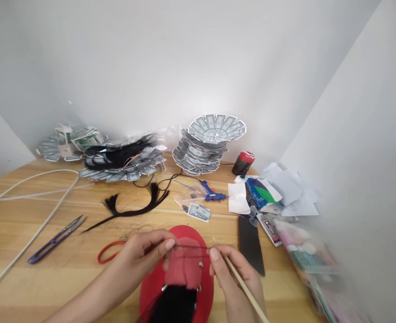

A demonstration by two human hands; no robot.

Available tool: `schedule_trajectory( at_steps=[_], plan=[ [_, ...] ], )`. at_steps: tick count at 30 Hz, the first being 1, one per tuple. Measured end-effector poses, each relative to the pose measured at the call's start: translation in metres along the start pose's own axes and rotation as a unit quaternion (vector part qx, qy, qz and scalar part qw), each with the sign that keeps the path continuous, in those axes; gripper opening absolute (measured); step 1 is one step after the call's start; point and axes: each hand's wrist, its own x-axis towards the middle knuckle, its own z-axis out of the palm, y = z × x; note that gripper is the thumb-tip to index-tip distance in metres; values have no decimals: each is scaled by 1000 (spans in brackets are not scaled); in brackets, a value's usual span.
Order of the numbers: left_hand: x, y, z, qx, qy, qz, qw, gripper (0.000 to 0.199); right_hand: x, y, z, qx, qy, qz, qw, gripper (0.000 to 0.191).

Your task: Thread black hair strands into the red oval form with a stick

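Note:
My left hand (151, 251) is closed in a pinch on one end of a thin dark strand (193, 246), which stretches across to my right hand (233, 273). My right hand's fingertips pinch the other end, and the same hand holds a slender pale wooden stick (247, 289) pointing down to the right. Whether the strand is hair or thread, I cannot tell. Beneath both hands lies a red oval piece (149, 289) with a pinkish raised middle (181, 269) and small silvery pins or beads. A bundle of black hair (174, 305) lies over its near end.
Purple-handled snips (56, 240) and red-handled scissors (109, 252) lie left. Braided black hair (132, 208), a blue glue gun (214, 194) and a dark flat slab (250, 244) lie beyond. Banknote-print paper bowls (201, 154) stand stacked at the back. Plastic-wrapped supplies (310, 262) crowd the right.

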Motion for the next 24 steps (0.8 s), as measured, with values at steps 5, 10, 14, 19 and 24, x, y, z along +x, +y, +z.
schedule_trajectory(
  at_steps=[5,10,14,19,24],
  plan=[
    [2,-2,-8,20,9,2,1000,36,-6,-9,5,12,35,-5,999,29],
    [2,-2,-17,62,15,18,998,38,-6,-8,2,1,49,-23,999,24],
    [3,-8,-25,122,67,38,990,34,-2,0,-3,-79,-1,-99,992,26],
    [-7,-8,-11,175,125,118,969,38,-1,10,1,-180,-72,-236,952,20],
    [-15,-1,16,160,-54,213,962,41,-7,3,3,-169,-86,-246,950,18]
  ],
)
